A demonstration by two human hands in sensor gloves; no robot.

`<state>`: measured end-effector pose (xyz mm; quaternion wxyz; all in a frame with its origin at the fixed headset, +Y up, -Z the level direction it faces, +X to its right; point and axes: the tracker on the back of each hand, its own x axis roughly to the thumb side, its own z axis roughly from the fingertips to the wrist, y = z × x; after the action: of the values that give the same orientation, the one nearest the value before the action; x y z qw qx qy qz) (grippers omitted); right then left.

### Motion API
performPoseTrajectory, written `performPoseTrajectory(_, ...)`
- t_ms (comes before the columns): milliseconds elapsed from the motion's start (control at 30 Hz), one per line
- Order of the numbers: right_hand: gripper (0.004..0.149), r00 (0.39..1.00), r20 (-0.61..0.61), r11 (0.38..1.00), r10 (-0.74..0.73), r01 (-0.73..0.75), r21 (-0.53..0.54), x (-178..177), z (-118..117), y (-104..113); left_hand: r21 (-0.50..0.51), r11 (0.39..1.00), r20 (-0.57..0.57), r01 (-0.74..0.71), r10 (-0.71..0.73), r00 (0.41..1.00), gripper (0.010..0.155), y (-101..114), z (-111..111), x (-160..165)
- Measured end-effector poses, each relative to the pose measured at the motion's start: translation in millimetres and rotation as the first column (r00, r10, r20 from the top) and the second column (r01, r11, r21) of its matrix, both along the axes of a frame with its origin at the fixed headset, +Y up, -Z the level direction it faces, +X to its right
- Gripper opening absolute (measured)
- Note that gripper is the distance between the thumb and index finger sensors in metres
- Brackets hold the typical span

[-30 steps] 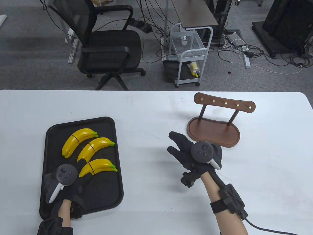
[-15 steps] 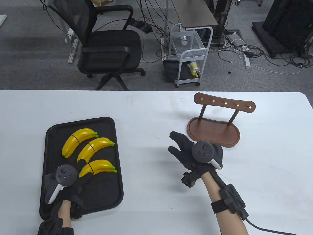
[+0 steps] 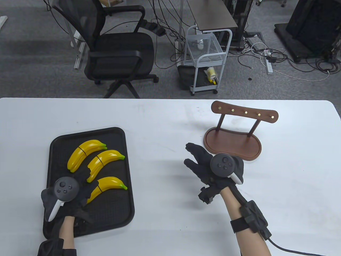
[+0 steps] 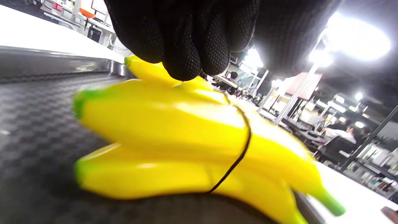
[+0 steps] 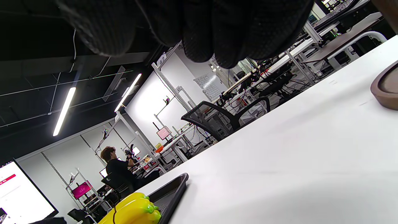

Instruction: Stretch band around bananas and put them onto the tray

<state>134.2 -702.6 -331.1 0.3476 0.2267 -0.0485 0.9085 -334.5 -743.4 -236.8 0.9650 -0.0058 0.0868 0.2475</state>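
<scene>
Three yellow banana bunches lie on the black tray (image 3: 114, 210) at the table's left, each with a thin black band round it. The far bunch (image 3: 85, 153) and middle bunch (image 3: 105, 158) lie side by side. The near bunch (image 3: 109, 184) lies slanted, its stem end by my left hand (image 3: 85, 186), whose spread fingers reach over it and the middle bunch's lower end. In the left wrist view my fingers (image 4: 186, 46) hang just above the banded bunch (image 4: 161, 124), its band (image 4: 241, 152) plain to see. My right hand (image 3: 198, 162) rests on the table, fingers straight, holding nothing.
A brown wooden stand (image 3: 231, 144) with a peg rail stands just right of my right hand. An office chair (image 3: 117, 53) and a white cart (image 3: 207, 58) stand on the floor behind the table. The right wrist view shows the tray's corner (image 5: 171, 189) and a bunch (image 5: 133, 208).
My left hand has shifted left and slightly away from me. The near bunch has swung, its stem end now lower on the tray. The right hand has barely moved.
</scene>
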Motion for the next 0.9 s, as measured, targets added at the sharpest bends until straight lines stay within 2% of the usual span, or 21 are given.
performPoseTrajectory(200, 0.065, 1.000, 0.008, 1.000, -0.003, 0.003, 0.001, 3, -1, 1, 0.094, 0.996, 0.041, -0.001, -0.003, 0.999, 0.064, 34, -9, 8)
performPoseTrajectory(467, 0.065, 0.999, 0.018, 0.999, 0.033, -0.034, 0.039, 8, 0, 9, 0.199, 0.980, 0.119, -0.002, -0.022, 0.993, 0.062, 73, -30, 46)
performPoseTrajectory(667, 0.066, 0.995, 0.039, 0.992, 0.092, -0.095, 0.085, 10, 3, 19, 0.269, 0.963, 0.190, 0.014, -0.067, 0.980, 0.061, 90, -39, 89)
performPoseTrajectory(900, 0.067, 0.969, 0.116, 0.961, 0.217, -0.233, 0.151, 8, 7, 28, 0.298, 0.953, 0.249, 0.062, -0.141, 0.958, 0.061, 90, -47, 132)
